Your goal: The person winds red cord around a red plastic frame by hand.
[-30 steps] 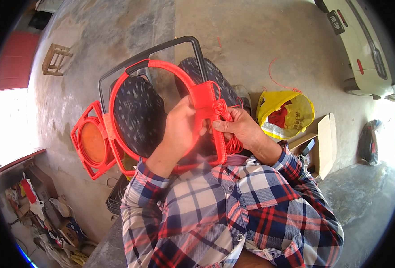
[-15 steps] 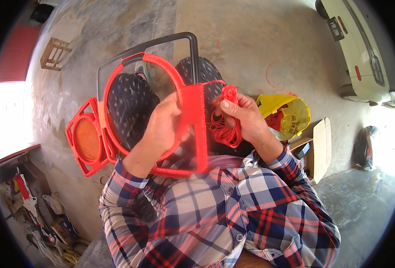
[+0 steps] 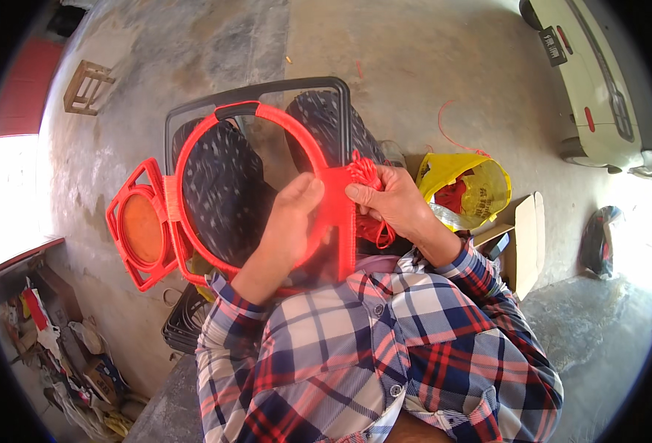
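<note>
While the left hand (image 3: 290, 225) is steadying the red plastic ring (image 3: 248, 188) from below, fingers curled around its rim, the right hand (image 3: 388, 199) is pinching red string (image 3: 366, 173) against the ring's flat side, apparently tying it on. Both palms are staying hidden, and the string's path is hard to make out.
</note>
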`<act>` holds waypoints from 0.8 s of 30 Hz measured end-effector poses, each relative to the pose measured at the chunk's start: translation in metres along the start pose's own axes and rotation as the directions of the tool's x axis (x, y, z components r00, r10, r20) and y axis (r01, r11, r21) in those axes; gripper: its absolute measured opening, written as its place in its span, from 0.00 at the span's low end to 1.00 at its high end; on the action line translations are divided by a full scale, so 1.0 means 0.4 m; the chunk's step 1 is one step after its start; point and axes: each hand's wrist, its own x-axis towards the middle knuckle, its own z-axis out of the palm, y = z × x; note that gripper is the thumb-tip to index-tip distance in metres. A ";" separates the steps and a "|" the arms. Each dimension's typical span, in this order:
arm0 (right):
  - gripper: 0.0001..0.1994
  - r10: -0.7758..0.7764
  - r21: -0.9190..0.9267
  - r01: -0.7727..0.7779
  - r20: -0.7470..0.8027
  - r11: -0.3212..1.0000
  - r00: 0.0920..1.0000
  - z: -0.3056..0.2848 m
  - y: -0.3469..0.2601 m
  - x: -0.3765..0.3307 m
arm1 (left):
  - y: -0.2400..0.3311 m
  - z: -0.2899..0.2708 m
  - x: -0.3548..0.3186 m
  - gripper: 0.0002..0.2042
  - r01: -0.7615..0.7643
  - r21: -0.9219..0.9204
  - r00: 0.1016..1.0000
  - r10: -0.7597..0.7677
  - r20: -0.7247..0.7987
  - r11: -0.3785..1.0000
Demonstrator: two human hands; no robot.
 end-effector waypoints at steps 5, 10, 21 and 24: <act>0.08 -0.068 0.351 0.063 0.002 0.934 0.998 -0.029 0.006 0.012 | -0.016 -0.022 -0.008 0.12 0.033 0.024 0.998 -0.034 0.061 0.999; 0.06 -0.129 0.227 0.137 -0.049 0.964 0.990 -0.016 0.002 0.041 | 0.003 0.024 0.004 0.09 -0.011 -0.119 1.000 0.008 -0.028 0.993; 0.08 -0.109 0.237 0.106 -0.002 0.966 0.994 -0.029 -0.011 0.045 | -0.014 0.004 0.023 0.06 -0.052 -0.251 0.998 0.056 0.009 0.967; 0.08 -0.100 0.237 0.095 0.010 0.967 0.995 -0.033 -0.008 0.045 | -0.010 0.028 0.020 0.05 -0.031 -0.229 0.997 0.012 -0.083 0.973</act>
